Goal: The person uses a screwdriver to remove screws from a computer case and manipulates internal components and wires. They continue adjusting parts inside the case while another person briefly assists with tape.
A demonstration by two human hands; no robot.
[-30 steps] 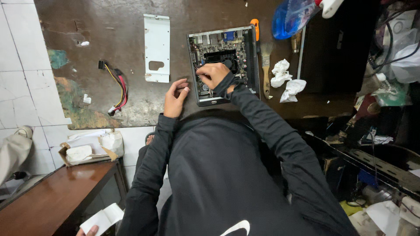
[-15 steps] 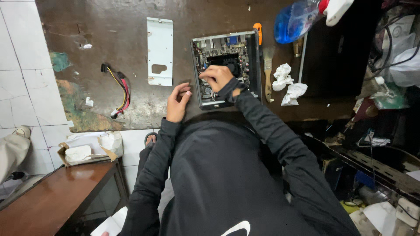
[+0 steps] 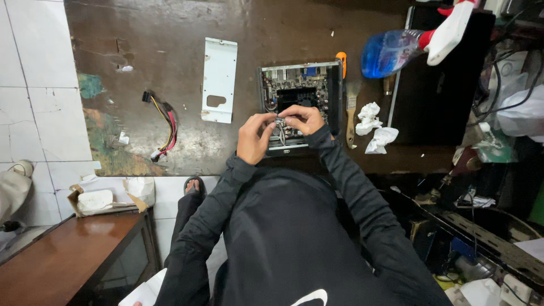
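Dim interior scene under soft overhead light, seen through a wide-angle lens.

The dark counter point(image 3: 170, 34) shows a pale, diffuse sheen near its front edge, beside the white metal plate point(image 3: 220, 79), which is the brightest flat surface and casts only a faint shadow. The white wall tiles point(image 3: 34, 85) at left are evenly lit. The right side falls into deep shade, and clutter there is hard to resolve. The blue spray bottle point(image 3: 391, 52) glows translucent. The black clothing at centre loses nearly all detail. Straight lines bow toward the frame edges. The hands point(image 3: 280, 129) look slightly soft; fine parts between them are indistinct.
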